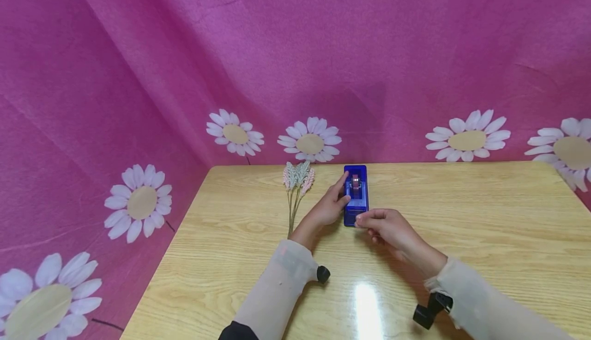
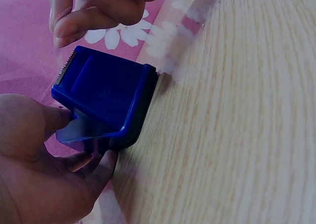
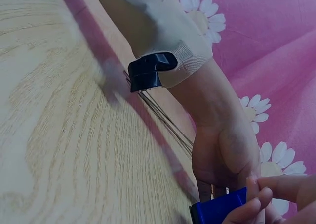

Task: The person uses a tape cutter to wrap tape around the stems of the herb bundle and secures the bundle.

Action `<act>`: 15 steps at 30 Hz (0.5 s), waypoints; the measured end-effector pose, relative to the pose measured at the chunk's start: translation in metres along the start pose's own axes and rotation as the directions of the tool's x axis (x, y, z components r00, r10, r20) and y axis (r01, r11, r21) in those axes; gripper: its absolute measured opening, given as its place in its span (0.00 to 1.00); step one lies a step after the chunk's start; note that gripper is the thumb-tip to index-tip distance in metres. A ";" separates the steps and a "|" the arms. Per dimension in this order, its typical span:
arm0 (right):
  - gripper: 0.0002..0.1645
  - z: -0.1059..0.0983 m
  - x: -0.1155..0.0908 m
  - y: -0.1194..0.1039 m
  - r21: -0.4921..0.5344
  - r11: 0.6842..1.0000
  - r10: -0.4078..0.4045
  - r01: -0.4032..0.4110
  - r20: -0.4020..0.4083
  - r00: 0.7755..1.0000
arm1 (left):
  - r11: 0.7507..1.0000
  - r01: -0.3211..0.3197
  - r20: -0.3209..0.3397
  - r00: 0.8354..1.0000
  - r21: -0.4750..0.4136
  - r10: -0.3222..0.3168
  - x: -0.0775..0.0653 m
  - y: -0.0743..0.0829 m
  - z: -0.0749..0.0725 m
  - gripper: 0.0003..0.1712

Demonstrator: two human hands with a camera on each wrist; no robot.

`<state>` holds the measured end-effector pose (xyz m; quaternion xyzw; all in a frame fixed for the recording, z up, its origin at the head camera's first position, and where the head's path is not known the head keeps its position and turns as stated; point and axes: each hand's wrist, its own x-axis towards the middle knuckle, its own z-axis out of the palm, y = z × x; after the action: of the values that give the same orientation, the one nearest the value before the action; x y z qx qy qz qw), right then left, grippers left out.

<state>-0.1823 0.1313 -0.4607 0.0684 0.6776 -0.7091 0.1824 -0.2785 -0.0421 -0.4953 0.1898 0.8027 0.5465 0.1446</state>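
Observation:
A blue tape dispenser (image 1: 363,191) stands on the table near its far edge, with a tape roll (image 1: 355,182) inside. My left hand (image 1: 327,207) holds it from the left side, thumb and fingers against its body. At the near end, my right hand (image 1: 390,230) has thumb and index finger pinched together. In the left wrist view those fingertips (image 2: 69,28) are just beyond the serrated cutter (image 2: 65,68), where a faint strip of clear tape (image 2: 58,58) shows. The right wrist view catches the dispenser's blue end (image 3: 222,206) between both hands.
Left of the dispenser lie several thin-stemmed knitted flowers (image 1: 299,176), their stems running under the left forearm. The light wooden table (image 1: 485,212) backs onto a pink cloth (image 1: 392,63) printed with daisies. Black wrist cameras (image 1: 323,274) sit on both sleeves.

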 end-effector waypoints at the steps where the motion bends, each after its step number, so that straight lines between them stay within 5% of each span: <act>1: 0.09 0.000 0.000 0.000 0.005 1.000 0.000 0.000 0.000 1.000 | 1.000 0.000 -0.001 1.000 0.002 0.000 0.000 0.000 0.000 0.39; 15: 0.12 0.000 -0.002 0.003 0.003 1.000 -0.015 0.015 0.006 1.000 | 1.000 -0.019 0.005 1.000 -0.005 0.019 -0.001 0.002 0.000 0.40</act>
<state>-0.1791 0.1317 -0.4623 0.0613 0.6766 -0.7117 0.1789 -0.2773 -0.0420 -0.4939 0.1987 0.7992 0.5492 0.1419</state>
